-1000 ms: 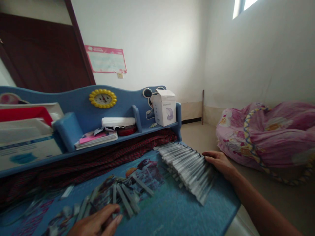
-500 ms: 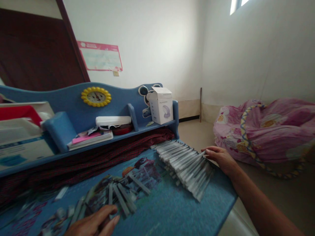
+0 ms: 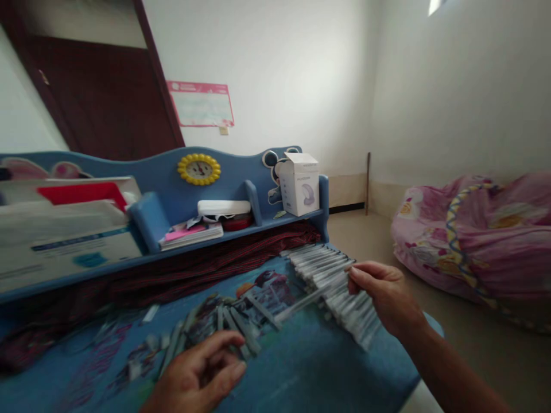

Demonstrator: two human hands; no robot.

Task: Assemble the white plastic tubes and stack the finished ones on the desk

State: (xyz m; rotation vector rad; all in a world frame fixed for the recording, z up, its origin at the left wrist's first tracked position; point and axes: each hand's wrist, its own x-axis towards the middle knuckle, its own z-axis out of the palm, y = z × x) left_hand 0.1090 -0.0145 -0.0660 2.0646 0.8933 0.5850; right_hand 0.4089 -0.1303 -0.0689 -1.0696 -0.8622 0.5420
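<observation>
The right hand (image 3: 383, 295) pinched one thin grey plastic tube (image 3: 301, 303), lifting it off the neat row of tubes (image 3: 333, 281) at the blue desk's (image 3: 301, 367) right edge. The left hand (image 3: 200, 376), blurry and half cut off, curled loosely over scattered short grey sticks (image 3: 232, 321); hard to tell if it gripped any.

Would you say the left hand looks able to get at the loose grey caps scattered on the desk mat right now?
Probably yes: the left hand already rests at the near edge of the loose grey caps, and nothing lies between them. The right hand is off at the row of pens, out of the way.
</observation>
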